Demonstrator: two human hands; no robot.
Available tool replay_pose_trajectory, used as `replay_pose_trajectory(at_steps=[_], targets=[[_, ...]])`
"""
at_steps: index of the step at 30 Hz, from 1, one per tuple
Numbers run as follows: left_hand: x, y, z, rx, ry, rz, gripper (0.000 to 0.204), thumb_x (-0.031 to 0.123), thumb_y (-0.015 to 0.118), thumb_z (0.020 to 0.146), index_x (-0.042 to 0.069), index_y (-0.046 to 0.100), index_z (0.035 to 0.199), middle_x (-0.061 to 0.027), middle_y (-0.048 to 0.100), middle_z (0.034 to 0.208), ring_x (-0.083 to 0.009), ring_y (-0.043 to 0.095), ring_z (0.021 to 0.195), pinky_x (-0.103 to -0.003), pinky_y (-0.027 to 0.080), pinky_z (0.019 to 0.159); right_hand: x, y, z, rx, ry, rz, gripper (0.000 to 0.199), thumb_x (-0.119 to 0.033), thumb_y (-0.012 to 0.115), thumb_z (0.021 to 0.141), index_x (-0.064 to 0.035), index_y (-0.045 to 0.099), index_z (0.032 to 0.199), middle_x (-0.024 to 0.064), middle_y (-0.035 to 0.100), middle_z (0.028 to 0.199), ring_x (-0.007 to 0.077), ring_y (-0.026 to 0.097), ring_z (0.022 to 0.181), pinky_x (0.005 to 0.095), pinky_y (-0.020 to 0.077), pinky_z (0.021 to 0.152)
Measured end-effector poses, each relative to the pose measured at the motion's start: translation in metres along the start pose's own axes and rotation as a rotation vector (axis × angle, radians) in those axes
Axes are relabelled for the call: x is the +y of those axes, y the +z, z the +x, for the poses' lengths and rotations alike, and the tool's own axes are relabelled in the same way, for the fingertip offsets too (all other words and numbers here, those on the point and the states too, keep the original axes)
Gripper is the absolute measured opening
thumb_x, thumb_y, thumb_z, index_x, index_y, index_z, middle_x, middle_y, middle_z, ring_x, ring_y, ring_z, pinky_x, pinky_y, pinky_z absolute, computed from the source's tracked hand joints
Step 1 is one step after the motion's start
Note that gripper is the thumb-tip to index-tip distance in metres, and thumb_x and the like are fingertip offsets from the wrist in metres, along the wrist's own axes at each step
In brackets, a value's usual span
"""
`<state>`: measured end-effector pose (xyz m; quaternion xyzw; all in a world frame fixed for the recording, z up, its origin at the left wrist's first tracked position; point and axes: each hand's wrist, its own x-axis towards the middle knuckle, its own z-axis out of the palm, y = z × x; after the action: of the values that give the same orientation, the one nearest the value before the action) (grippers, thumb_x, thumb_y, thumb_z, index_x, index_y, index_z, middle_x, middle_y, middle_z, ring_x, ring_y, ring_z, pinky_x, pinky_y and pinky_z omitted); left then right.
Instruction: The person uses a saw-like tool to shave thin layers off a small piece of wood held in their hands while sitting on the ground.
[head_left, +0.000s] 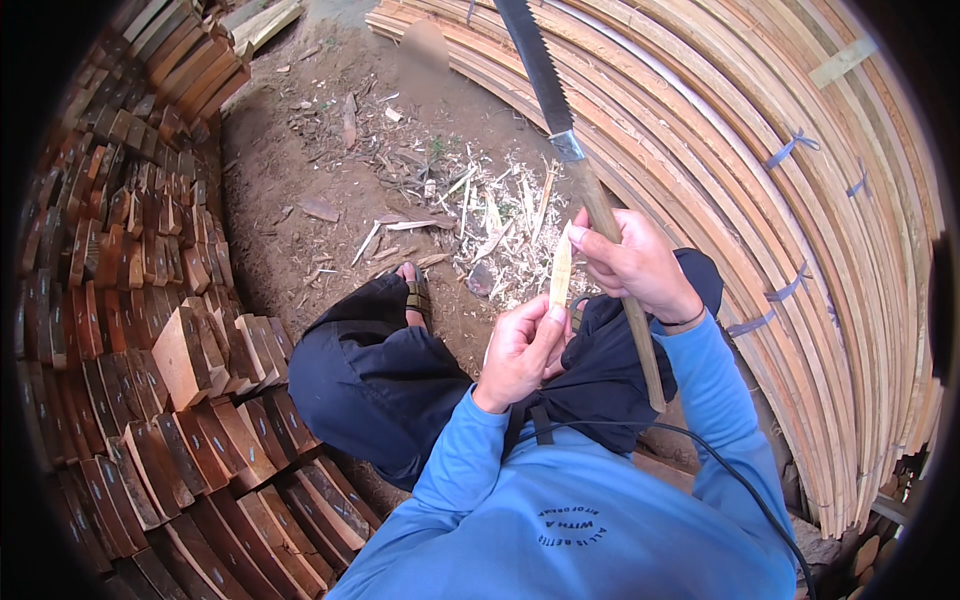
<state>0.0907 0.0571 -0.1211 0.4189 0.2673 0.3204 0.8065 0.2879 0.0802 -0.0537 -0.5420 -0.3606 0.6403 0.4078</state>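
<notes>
My left hand (522, 348) pinches a small pale piece of wood (562, 268), whittled to a pointed tip, and holds it upright above my lap. My right hand (637, 262) is closed around the long wooden handle (640, 345) of a saw, while its thumb and fingertips touch or nearly touch the wood's tip. The dark toothed saw blade (537, 65) points away from me, joined to the handle by a shiny metal collar (567, 146). Some fingers of both hands are hidden.
Pale shavings and splinters (510, 215) litter the dirt floor (280, 170) in front of my feet. Stacked reddish-brown wood blocks (190, 350) rise at left. Long bundled wooden strips (700, 140), tied with bluish bands, curve along the right. A black cable (730, 465) crosses my blue shirt.
</notes>
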Motion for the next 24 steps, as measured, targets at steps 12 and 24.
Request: replay_pose_trajectory(at_steps=[12,24], targets=[[-0.001,-0.013,0.002,0.177,0.110,-0.236,0.033,0.025,0.045,0.111,0.003,0.056,0.089,0.0052,0.043,0.060,-0.0017,0.033,0.050,-0.021,0.026,0.047,-0.003,-0.024,-0.018,0.256,-0.158,-0.455,0.052,-0.046,0.052,0.105,-0.0033,0.052,0.076,0.0030,0.038,0.051,0.0187,0.038,0.040,0.0345,0.0275,0.043],[0.017,-0.018,-0.008,0.129,-0.005,-0.429,0.037,0.032,0.040,0.111,0.005,0.051,0.089,0.0027,0.040,0.052,-0.0066,0.031,0.045,-0.026,0.026,0.048,0.027,-0.037,-0.058,0.137,-0.293,-1.189,0.055,-0.050,0.059,0.099,-0.0030,0.051,0.072,0.0215,0.042,0.055,0.0426,0.050,0.052,0.0455,0.0372,0.048]])
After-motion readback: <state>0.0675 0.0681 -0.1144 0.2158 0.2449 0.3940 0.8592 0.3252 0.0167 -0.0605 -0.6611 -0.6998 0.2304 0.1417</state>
